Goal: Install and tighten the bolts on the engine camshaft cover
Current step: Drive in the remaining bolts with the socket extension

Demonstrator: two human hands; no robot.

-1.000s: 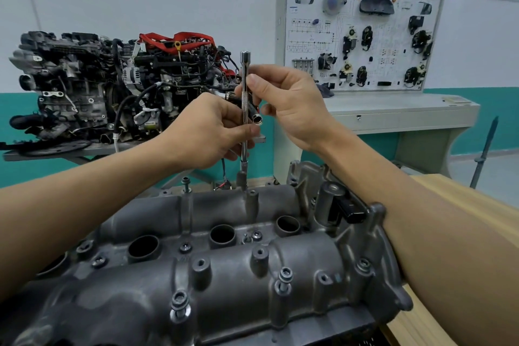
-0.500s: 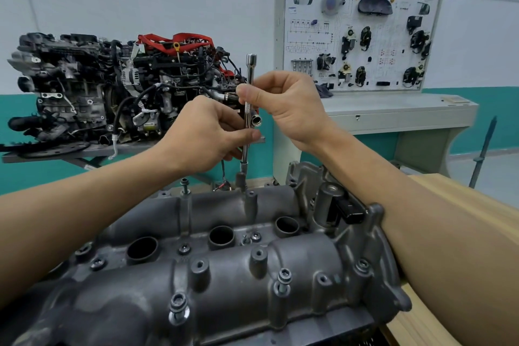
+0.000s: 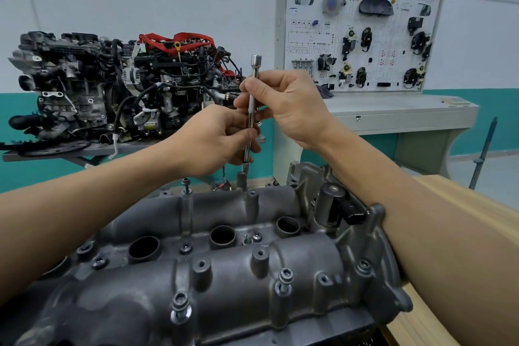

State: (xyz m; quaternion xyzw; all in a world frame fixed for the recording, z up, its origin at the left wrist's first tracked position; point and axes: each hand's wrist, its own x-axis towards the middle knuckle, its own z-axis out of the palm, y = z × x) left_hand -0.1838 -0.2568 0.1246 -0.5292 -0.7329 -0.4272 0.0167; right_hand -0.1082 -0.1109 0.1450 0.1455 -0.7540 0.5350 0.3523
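Both hands, left hand (image 3: 216, 140) low and right hand (image 3: 289, 107) high, pinch the upright tool (image 3: 250, 109) (socket end down) above the engine cover (image 3: 224, 275)

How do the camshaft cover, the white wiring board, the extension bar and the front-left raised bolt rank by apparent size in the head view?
1. camshaft cover, though nearness enlarges it
2. white wiring board
3. extension bar
4. front-left raised bolt
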